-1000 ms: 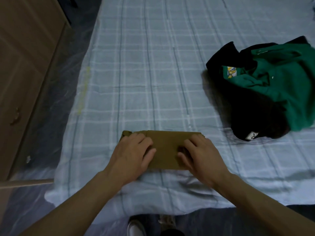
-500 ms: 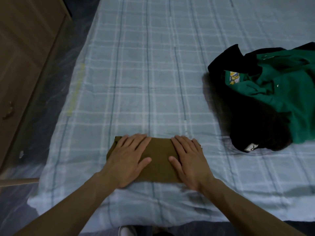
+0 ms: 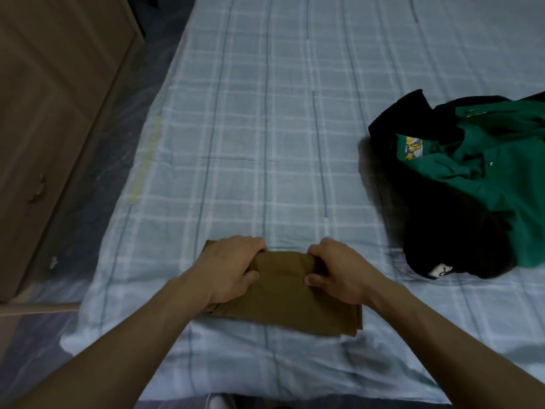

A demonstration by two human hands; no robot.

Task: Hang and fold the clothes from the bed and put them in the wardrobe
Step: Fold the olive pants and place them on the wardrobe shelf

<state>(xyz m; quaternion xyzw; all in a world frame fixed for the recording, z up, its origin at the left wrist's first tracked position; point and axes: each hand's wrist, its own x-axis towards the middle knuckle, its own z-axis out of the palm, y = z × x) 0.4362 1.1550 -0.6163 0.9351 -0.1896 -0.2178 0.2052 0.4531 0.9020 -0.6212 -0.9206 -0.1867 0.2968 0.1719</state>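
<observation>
We grip the folded brown garment point(image 3: 283, 293) between left hand point(image 3: 230, 268) and right hand point(image 3: 342, 271), fingers curled over its far edge

green garment point(image 3: 501, 178): cut by right edge | shoe point(image 3: 216, 402): bottom-cropped

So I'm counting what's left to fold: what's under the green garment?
A black garment lies under the green garment, sticking out at its left and near sides, on the checked sheet. Anything else beneath the pile is covered.

Folded garment point(image 3: 283, 293) near bed point(image 3: 265, 143) front edge; clothes pile point(image 3: 472, 184) right; wardrobe point(image 3: 44, 113) left.
</observation>
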